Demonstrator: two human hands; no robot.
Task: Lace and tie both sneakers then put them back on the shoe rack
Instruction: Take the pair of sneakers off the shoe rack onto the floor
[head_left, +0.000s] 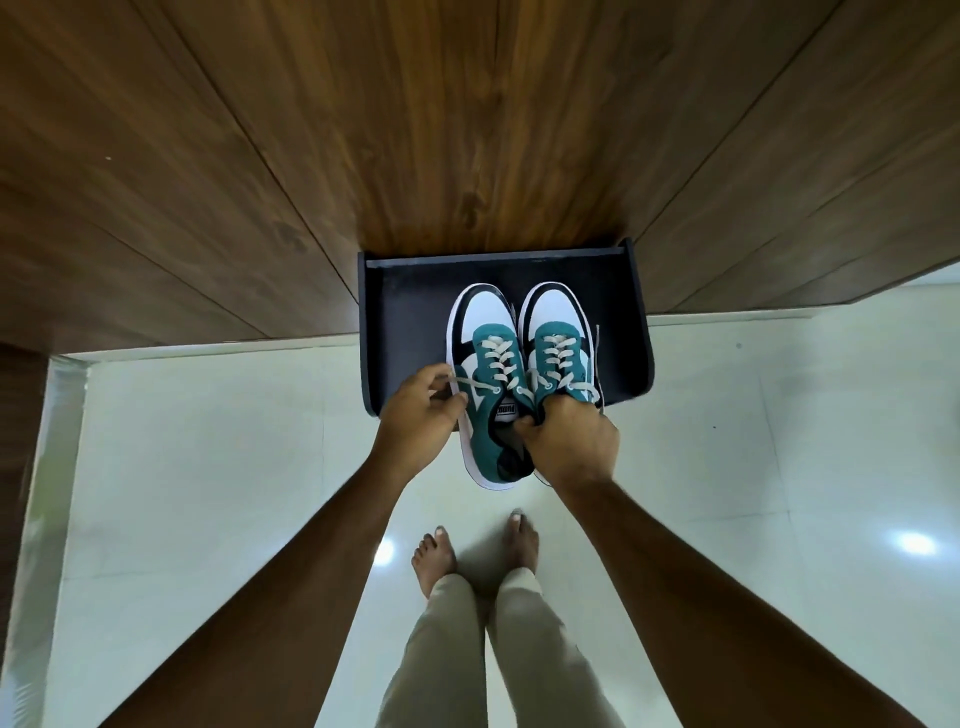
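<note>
— Sneakers (514, 358): where do you have them?
— Side by side on the black shoe rack (410, 312), heels overhanging its front edge. Your right hand (569, 441) grips both collars; your left hand (415, 415) pinches a lace end (470, 383).
— Around you?
— Wood panelling (311, 130) behind, glossy white floor (208, 467), your bare feet (436, 561) below.

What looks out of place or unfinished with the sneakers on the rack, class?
The left sneaker overhangs the rack's front edge, heel unsupported. Its loose lace end sits pinched in the left hand, showing no bow.
</note>
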